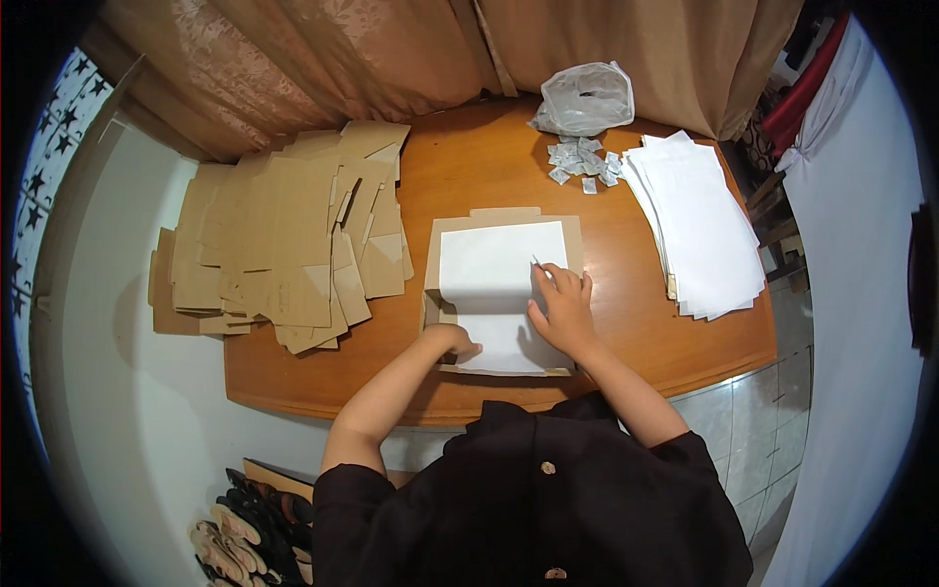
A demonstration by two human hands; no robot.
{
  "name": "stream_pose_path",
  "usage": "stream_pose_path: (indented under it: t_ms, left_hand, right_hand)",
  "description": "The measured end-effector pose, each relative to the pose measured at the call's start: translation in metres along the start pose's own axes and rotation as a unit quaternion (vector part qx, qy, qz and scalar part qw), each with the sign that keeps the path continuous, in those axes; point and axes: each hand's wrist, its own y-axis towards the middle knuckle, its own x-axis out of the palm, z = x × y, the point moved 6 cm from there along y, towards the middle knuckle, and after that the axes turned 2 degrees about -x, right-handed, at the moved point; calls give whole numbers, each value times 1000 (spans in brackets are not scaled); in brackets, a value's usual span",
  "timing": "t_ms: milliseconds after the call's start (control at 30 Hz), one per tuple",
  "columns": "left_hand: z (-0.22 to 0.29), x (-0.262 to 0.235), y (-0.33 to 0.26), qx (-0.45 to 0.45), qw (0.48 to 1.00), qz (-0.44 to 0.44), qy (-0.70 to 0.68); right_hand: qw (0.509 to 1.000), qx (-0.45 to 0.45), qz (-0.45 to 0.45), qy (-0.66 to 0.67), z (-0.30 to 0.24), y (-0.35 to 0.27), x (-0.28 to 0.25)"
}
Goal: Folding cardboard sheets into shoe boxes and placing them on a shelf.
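Head view: left hand (458,342) curled, right hand (562,305) spread, both pressing white sheet (499,264) in cardboard box (577,235).

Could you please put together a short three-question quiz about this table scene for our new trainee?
1. True or false: the right hand rests on the white sheet that lies in the open cardboard box.
2. Which lies nearest the clear plastic bag? A) the small white sachets B) the pile of flat cardboard blanks C) the shoes on the floor
3. Fill in: the stack of white paper lies to the person's ____ of the box.

Key:
1. True.
2. A.
3. Right. The left hand, meanwhile, presses the sheet's near left corner.
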Motion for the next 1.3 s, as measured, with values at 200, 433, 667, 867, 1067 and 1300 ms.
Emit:
stream_pose_path:
  t_ms: [200,433,667,867,1067,1300]
  left_hand:
    - [-51,29,77,97,969,168,-155]
    - [-15,-17,-28,119,836,83,-529]
    - [-30,4,-27,141,638,-119,-748]
    - [-22,-35,-133,280,828,480,-75]
    - [9,-9,-159,420,792,439,-67]
    - [4,-12,-114,351,848,385,-93]
  right_hand:
    - [1000,-7,0,25,-4,-7,0]
    - [994,-43,-84,59,-17,-15,-21]
    - [983,-68,-168,-6,-31,-48,19]
    - [986,-92,-137,-19,-38,-34,-2]
    - [974,-117,-195,-24,-59,-28,-11]
    - [963,-87,-256,4,-48,-36,-12]
